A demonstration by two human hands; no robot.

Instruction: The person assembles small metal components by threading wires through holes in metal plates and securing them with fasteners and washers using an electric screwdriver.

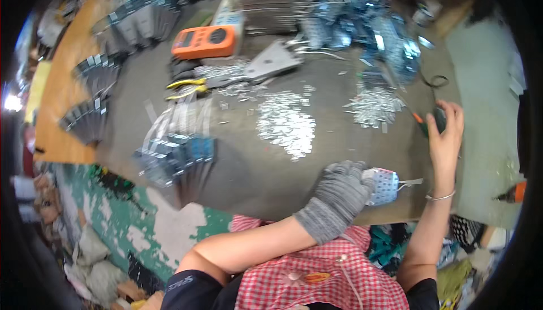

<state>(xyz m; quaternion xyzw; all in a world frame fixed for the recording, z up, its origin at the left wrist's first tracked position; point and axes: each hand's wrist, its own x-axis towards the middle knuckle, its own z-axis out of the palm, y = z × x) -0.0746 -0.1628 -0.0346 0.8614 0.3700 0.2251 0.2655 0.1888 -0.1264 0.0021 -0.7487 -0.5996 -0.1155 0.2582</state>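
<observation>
Nearest is a red-checked apron (331, 279). The gloved left hand (339, 190) grips a blue dotted piece (384, 188) by the table (243, 157); the right hand (447, 132) grasps a dark tool (440, 119).

An orange meter with a dark dial (195, 38) lies toward the back of the grey-brown surface (339, 146), close to a yellow-handled tool (186, 87), perhaps pliers, though blur makes that hard to tell. Behind stands a tall stack of thin grey pieces (263, 1). A wooden board (59, 123) runs along the left; a pale panel (481, 84) adjoins on the right. Below, the green floor (124, 211) shows worn whitish patches, with pale sacks (93, 248) at lower left. A bright light (12, 102) glares at the left rim.
</observation>
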